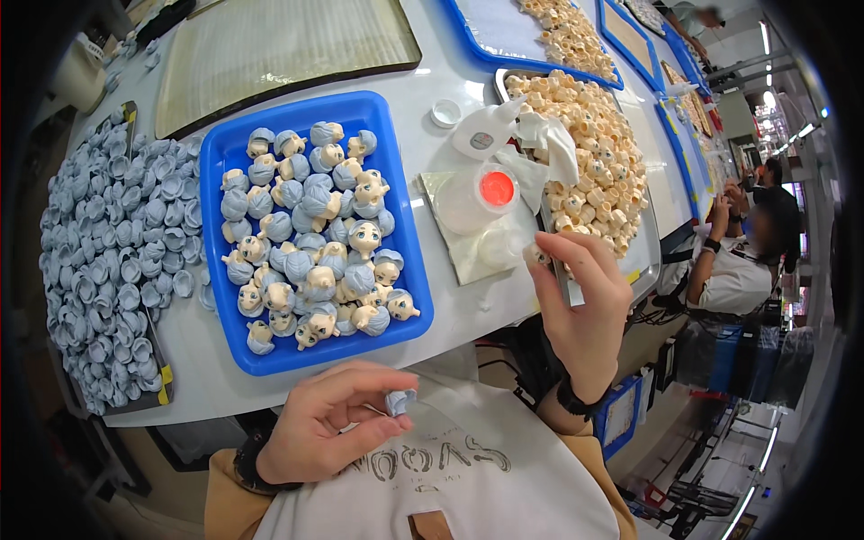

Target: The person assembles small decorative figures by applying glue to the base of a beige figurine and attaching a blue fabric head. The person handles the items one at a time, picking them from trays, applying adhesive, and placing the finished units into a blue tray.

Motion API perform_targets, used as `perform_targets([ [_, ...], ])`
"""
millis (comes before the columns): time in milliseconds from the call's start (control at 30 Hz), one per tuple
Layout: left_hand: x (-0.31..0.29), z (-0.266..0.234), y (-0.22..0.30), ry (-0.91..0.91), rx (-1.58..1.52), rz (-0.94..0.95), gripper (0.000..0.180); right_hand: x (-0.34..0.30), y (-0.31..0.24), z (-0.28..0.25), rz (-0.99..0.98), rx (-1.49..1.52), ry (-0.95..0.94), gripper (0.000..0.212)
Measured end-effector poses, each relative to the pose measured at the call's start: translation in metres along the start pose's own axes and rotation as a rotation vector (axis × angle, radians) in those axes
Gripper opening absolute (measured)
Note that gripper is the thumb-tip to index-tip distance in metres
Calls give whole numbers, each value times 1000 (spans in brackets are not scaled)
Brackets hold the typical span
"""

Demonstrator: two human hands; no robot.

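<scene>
Close to the table's front edge, my left hand pinches a small blue-grey doll hair piece between thumb and fingers. My right hand is farther right, thumb and forefinger closed on a small pale doll face piece, partly hidden by the fingertips. Just beyond that hand, a tray holds a heap of pale doll face pieces. In a blue tray in the middle lie several doll heads, faces joined to blue-grey hair. A large pile of loose blue-grey hair pieces spreads at the left.
Between the trays stand a clear container with a red-orange centre, a white bottle and crumpled white tissue. A wide shallow tray lies at the back. Another person sits at the right.
</scene>
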State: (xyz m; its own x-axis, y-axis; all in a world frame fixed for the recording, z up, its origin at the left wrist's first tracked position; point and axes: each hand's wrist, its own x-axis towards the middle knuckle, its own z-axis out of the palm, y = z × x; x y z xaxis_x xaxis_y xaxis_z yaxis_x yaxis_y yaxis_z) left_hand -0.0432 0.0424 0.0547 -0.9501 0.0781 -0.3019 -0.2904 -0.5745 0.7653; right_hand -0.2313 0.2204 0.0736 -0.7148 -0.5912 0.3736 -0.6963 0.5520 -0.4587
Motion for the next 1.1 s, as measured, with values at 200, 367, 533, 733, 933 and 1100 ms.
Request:
perform_targets([
  [200, -1, -2, -1, -8, 13, -17, 36, 4, 2, 8, -45, -27, -28, 23],
  [367, -2, 1, 2, 18, -29, -78, 36, 2, 2, 7, -7, -34, -40, 20],
  [533, 0, -2, -11, 24, -32, 123, 34, -2, 4, 7, 10, -33, -17, 19],
  [733, 1, 1, -6, 83, -83, 177, 35, -7, 9, 5, 5, -26, 10, 23],
  [933, 4, 2, -7, 150, -123, 186, 38, -20, -26, -10, -27, 550, -69, 31],
  [1100, 3, 3, -7, 125, -136, 211, 37, -18, -48, 5, -260, 817, -295, 38],
])
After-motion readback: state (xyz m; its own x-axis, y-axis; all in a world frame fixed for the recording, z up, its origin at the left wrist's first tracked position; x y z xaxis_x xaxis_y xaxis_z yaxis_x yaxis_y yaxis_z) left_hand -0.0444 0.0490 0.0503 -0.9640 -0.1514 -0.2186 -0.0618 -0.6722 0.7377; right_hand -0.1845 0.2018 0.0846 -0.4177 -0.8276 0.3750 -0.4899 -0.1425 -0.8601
